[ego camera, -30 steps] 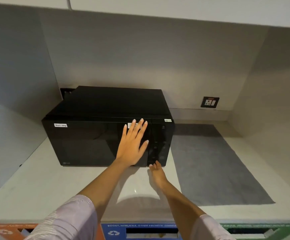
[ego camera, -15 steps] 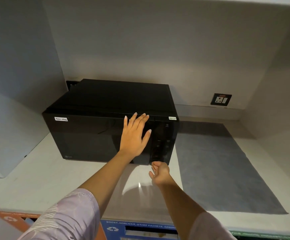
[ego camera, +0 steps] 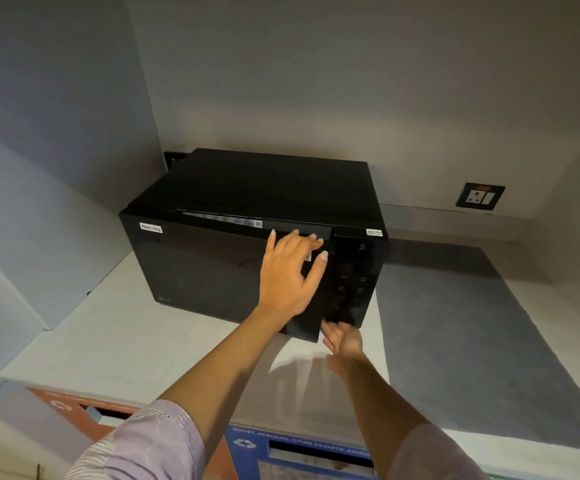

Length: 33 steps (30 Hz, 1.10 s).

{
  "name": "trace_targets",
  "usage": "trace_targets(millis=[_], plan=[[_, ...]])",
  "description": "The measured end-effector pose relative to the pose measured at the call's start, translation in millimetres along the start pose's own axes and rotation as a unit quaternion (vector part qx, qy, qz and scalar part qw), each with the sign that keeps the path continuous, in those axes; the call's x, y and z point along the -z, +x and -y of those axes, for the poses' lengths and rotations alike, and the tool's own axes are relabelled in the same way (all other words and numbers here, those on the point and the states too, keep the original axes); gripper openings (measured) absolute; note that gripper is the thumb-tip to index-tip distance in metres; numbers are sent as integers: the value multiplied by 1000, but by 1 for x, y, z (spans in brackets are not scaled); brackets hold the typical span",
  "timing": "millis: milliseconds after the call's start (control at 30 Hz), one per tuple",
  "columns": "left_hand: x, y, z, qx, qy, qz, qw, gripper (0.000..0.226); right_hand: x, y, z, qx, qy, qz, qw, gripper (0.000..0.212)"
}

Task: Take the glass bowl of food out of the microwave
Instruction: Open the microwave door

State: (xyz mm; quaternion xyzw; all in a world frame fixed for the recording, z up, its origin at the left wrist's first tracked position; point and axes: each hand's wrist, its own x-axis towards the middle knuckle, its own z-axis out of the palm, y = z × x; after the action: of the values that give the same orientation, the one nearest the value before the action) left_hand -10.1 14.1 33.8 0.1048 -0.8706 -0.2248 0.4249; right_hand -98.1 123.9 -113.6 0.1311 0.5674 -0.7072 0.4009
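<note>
A black microwave stands on a pale counter in a wall niche. Its dark glass door is hinged on the left and stands slightly ajar, the right edge swung out from the control panel. My left hand lies on the door's upper right part, with the fingertips hooked over its top edge. Palm up, my right hand sits just under the door's lower right corner, fingers touching the bottom edge. The glass bowl is hidden inside.
A grey mat covers the counter to the right of the microwave. A wall socket is on the back wall at the right. Orange and blue bin fronts run below the counter's front edge. Side walls close in on the left and right.
The door went from shut to slightly ajar at its right edge. My left fingers curled over the door's top edge, and my right hand rose to its lower corner.
</note>
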Motion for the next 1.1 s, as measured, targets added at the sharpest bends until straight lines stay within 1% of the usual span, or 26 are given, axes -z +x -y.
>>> trace_targets(millis=[33,67,133,200,300,367,433,467,500,533,600,633,667,700,733,833,933,1000,1100], plan=[[4,3,-6,13,-9,-19,1000,33,5,2,0,-25,-34,24,999,50],[9,6,-13,29,-15,-38,999,38,8,1,3,-40,-81,33,995,52],[17,12,-23,72,-22,-48,996,54,10,3,8,-48,-152,25,987,51],[26,12,-28,123,-11,-10,992,61,-1,-3,11,-49,-224,35,973,44],[43,9,-19,183,54,62,980,56,-31,-19,13,-43,-302,93,948,34],[59,7,-11,203,90,107,969,46,-56,-34,13,-40,-298,139,944,29],[79,4,-3,201,137,144,959,34,-81,-47,9,-21,-306,174,936,24],[89,2,1,195,175,171,950,35,-92,-50,6,-13,-315,185,931,25],[99,1,5,198,212,213,933,48,-102,-52,3,-8,-319,197,927,26],[110,-1,8,212,237,266,910,67,-112,-56,0,-2,-321,215,923,27],[128,-3,11,241,279,375,850,103,-130,-63,-7,16,-315,246,916,23],[135,-5,12,246,302,420,819,114,-139,-68,-10,25,-317,261,912,24],[142,-6,14,253,324,449,793,121,-153,-80,-12,36,-328,274,904,33],[148,-9,17,261,341,461,776,126,-166,-88,-15,50,-353,284,890,40],[156,-11,21,269,355,462,767,129,-179,-94,-20,63,-371,297,878,43],[178,-16,33,294,375,451,755,135,-208,-108,-34,103,-398,343,845,41],[198,-20,46,325,370,456,741,139,-224,-117,-49,100,-396,367,836,45],[210,-22,58,345,352,442,750,137,-233,-123,-59,102,-421,370,822,49],[222,-27,76,350,342,394,778,125,-246,-133,-72,105,-455,365,805,54]])
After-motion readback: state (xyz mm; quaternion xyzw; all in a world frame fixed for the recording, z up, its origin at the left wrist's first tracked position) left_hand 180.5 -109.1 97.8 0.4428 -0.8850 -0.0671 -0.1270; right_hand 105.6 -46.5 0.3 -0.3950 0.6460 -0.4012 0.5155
